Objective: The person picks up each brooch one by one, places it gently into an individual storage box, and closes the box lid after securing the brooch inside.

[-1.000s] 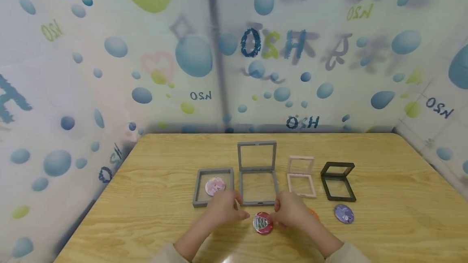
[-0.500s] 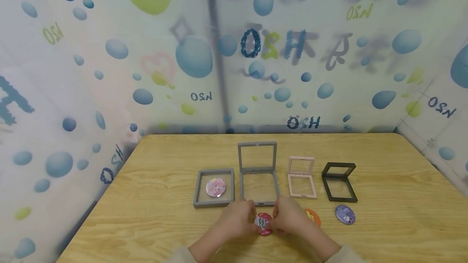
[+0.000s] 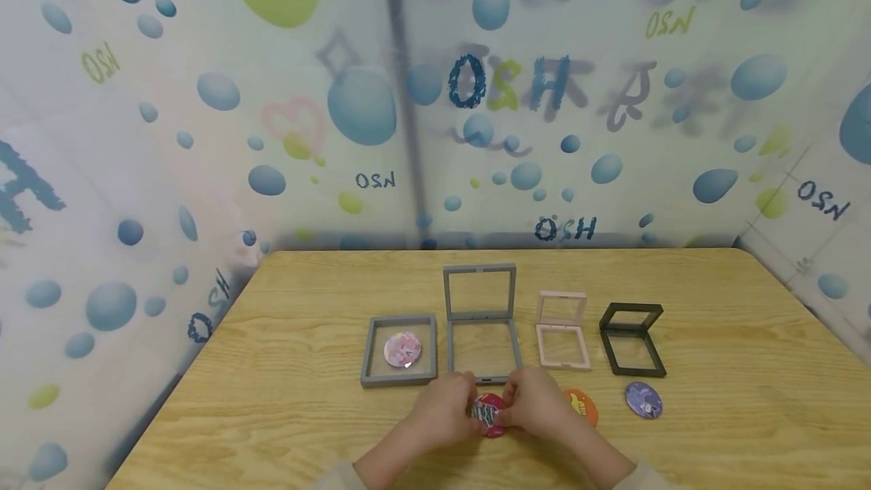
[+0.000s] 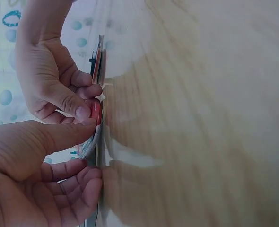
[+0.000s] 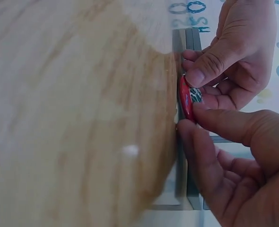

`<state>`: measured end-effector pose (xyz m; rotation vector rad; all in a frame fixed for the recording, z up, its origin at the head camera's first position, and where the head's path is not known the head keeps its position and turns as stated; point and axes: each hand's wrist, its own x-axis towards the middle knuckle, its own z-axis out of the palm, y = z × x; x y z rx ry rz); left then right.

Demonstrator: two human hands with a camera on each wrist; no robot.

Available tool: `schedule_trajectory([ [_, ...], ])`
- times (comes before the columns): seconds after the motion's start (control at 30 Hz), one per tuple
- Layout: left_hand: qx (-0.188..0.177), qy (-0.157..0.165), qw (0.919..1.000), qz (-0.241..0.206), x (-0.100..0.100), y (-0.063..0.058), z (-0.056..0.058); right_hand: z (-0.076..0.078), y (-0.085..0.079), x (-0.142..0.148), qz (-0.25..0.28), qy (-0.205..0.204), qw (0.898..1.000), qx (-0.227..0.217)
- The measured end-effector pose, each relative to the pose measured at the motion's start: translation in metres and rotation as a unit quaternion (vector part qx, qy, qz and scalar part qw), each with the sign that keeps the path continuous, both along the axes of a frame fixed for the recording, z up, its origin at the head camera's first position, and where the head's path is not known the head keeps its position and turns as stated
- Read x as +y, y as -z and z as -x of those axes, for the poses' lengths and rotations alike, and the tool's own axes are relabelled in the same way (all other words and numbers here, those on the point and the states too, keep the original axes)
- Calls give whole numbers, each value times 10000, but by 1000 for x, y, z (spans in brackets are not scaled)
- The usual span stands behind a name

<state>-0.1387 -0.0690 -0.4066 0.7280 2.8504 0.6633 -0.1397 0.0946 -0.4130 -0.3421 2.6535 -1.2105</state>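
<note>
A round red button badge (image 3: 488, 413) with a printed picture is between my two hands in the head view. My left hand (image 3: 441, 407) pinches its left edge. On the opposite edge, my right hand (image 3: 537, 404) grips it with thumb and fingers. Seen from the right wrist, the badge (image 5: 187, 98) is edge-on and slightly tilted, close over the table. Both thumbs lie on its printed face. Just beyond the hands stands a large grey frame (image 3: 481, 316) with its lid raised. Fingers hide the badge's sides.
Left of the hands, a grey frame (image 3: 364, 358) lies flat with a pink badge (image 3: 403, 350) inside. A small pink frame (image 3: 563, 367) and a black frame (image 3: 631, 373) stand opened at right. An orange badge (image 3: 584, 407), partly behind the right hand, and a purple badge (image 3: 643, 400) lie nearer.
My left hand has moved right from beside the grey frame to the red badge and taken its left edge. The right hand stays at the badge, which is now tilted slightly.
</note>
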Motion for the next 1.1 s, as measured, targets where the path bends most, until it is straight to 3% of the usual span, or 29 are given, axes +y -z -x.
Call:
schedule_trajectory([
  [0.23,-140,-182,9965,-809,-3,1,4,1,3,2,1026,100,9925,-652],
  [0.47,-134,-439,9868,-1554,-2,-2,11,11,-2,2,1265,356,9897,-570],
  [0.7,-52,-855,9803,-1780,-1,-7,25,21,-10,-4,1299,1015,9853,-441],
  [0.9,-273,-1094,9725,-2040,4,-10,37,30,-11,-6,1343,1450,9795,-386],
  [1.1,-747,-1322,9600,-2353,6,-7,47,42,-7,-9,1207,1773,9763,-299],
])
